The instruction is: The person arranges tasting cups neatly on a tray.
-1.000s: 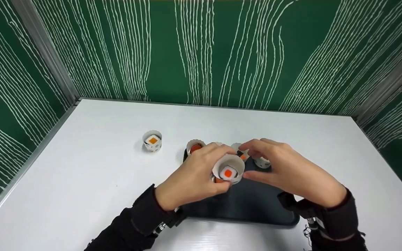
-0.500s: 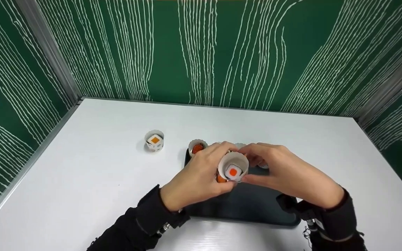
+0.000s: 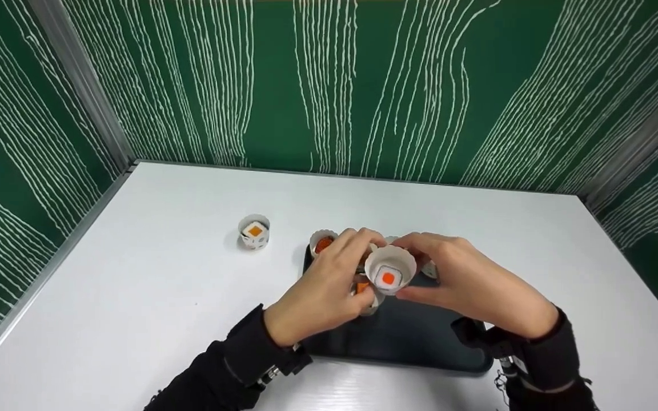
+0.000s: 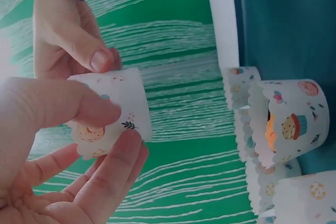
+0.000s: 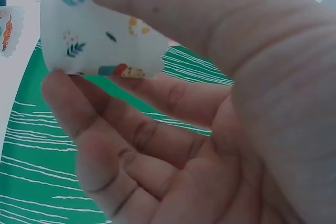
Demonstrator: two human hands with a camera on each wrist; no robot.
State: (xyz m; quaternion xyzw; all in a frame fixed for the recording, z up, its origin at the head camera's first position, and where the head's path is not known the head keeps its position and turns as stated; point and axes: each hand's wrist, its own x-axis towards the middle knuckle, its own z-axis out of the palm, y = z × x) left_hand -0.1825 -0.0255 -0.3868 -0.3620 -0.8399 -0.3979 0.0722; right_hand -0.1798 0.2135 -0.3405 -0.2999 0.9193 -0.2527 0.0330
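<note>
A white paper cupcake cup (image 3: pixel 390 264) with a scalloped rim and printed sweets is held up over the dark tray (image 3: pixel 409 342). Inside lies a white roll-shaped piece (image 3: pixel 388 277), like toy sushi, with a red-orange centre. My right hand (image 3: pixel 469 274) pinches the cup between thumb and fingers from the right. On its left side my left hand (image 3: pixel 323 288) has its thumb and fingers spread around it; whether the fingertips touch it is unclear. In the left wrist view the cup (image 4: pixel 131 98) lies on its side between both hands.
Several filled cupcake cups stand on the tray's back and left, including one with red contents (image 3: pixel 323 244) and one below my left hand (image 3: pixel 370 305). Another cup (image 3: pixel 254 232), holding an orange-centred piece, stands on the white table (image 3: pixel 135 285). A green, white-lined wall (image 3: pixel 272 85) rises behind.
The held cup has shifted to the right. My right fingers have come onto it, while my left thumb has drawn back a little, uncovering a cup beneath.
</note>
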